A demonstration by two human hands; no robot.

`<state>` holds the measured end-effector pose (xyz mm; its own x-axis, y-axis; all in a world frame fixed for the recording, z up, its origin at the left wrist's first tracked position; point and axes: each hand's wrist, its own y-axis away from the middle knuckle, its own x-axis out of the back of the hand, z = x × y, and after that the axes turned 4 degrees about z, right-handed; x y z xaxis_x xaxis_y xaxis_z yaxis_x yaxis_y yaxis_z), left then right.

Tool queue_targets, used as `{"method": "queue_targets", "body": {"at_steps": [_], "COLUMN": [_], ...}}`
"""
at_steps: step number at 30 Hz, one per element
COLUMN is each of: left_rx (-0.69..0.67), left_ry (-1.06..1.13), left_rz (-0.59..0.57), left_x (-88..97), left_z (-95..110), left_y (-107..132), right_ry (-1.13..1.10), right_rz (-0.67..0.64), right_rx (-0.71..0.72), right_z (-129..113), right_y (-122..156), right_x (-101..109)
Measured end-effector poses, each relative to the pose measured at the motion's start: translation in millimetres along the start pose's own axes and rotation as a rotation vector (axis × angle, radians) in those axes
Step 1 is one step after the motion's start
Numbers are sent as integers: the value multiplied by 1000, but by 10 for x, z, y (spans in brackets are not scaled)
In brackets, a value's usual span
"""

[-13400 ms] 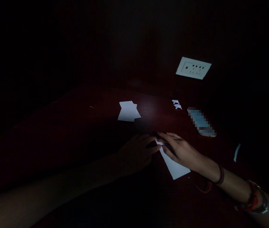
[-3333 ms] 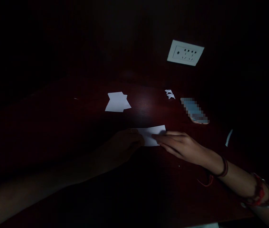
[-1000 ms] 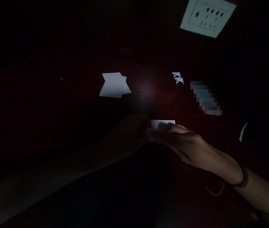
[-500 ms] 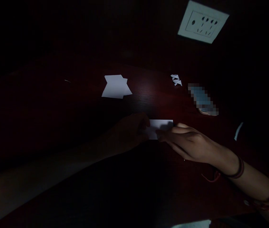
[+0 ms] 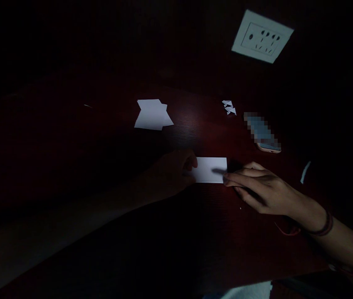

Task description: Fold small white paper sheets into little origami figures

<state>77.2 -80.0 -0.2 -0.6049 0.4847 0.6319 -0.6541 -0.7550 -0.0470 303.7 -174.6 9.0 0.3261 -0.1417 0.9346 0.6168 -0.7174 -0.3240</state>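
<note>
A white folded paper strip (image 5: 211, 169) lies flat on the dark red table, lengthwise from left to right. My left hand (image 5: 179, 170), deep in shadow, is closed over the strip's left end and covers it. At the lower right corner, my right hand (image 5: 260, 189) touches the paper with an outstretched fingertip, its fingers apart and its shadow falling across the strip. A red cord and a dark band circle the right wrist. Further back lie a stack of white paper pieces (image 5: 153, 114) and some small folded paper triangles (image 5: 229, 107).
A phone (image 5: 262, 132) with a blurred screen lies at the right, behind my right hand. A thin curved paper scrap (image 5: 305, 172) is right of it. On the wall is a white socket plate (image 5: 262, 37). The dark red table (image 5: 191, 124) is dimly lit.
My right hand has slid rightward along the paper strip to its lower right corner, uncovering more of the strip. My left hand stays at the left end. The view has shifted slightly.
</note>
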Motion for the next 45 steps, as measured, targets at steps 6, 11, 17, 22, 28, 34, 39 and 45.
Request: {"method": "queue_targets", "body": {"at_steps": [6,11,17,22,28,34,39,45], "left_rx": [-14,-54,-196,-187,-93,48,56,35], "left_ry": [26,45,103,103,52,14,-65,-70], "left_rz": [14,25,67,46,-46,-160,-189,-204], "left_x": [13,7,-23,-7,109,239,312,400], "left_z": [6,-37,-150,-154,-97,-44,-33,-107], "left_y": [16,32,35,38,21,9,-16,-43], "right_ry": [13,15,-129,-340,-383,-348,-334,-335], "right_rz": [18,137,44,46,50,39,50,48], "right_rx": [-27,-102,-158,-275,-285,-261,-244,-245], "right_z": [-3,-89,-236,-160,-137,-145,-138,-145], "right_y": [73,-23,-452,-561,-539,-536,-523,-524], "right_x": [71,146,-17,-208,-226,-207,-213,-208]}}
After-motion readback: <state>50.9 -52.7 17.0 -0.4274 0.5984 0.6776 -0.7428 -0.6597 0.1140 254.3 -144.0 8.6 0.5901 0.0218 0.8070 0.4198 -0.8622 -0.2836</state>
